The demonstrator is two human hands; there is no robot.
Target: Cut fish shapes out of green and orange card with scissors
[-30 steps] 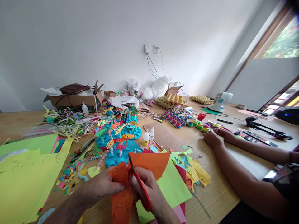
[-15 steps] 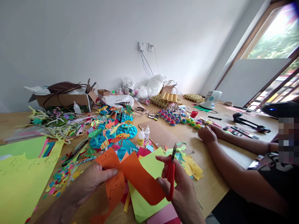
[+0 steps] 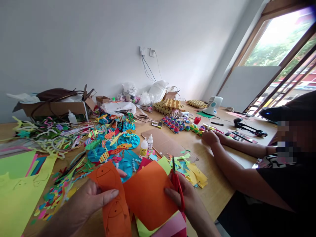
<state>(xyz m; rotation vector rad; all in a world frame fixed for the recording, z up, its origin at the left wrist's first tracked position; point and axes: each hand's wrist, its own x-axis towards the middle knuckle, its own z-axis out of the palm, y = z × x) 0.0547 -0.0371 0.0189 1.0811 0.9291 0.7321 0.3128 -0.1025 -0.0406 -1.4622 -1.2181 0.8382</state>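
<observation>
Orange paper sheet (image 3: 148, 194) sits over the table's near edge, partly cut: light, floppy, tears easily, so grip close to the cut line. Left hand (image 3: 86, 200) pinches the drawn strip, thumb on top. Right hand (image 3: 187, 197) has fingers closed through one pair of red scissors (image 3: 178, 187), blades up. Two glue bottles (image 3: 146, 146) mid-table.

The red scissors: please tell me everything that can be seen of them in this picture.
The red scissors have red handles that look like plastic and short dark blades. They are held in the right hand, with fingers through the handle loops. The blades point up and away from the person and look closed or nearly closed. They stand by the right edge of the orange paper, which the left hand grips on its other side. Whether the blades touch the paper cannot be told.
</observation>
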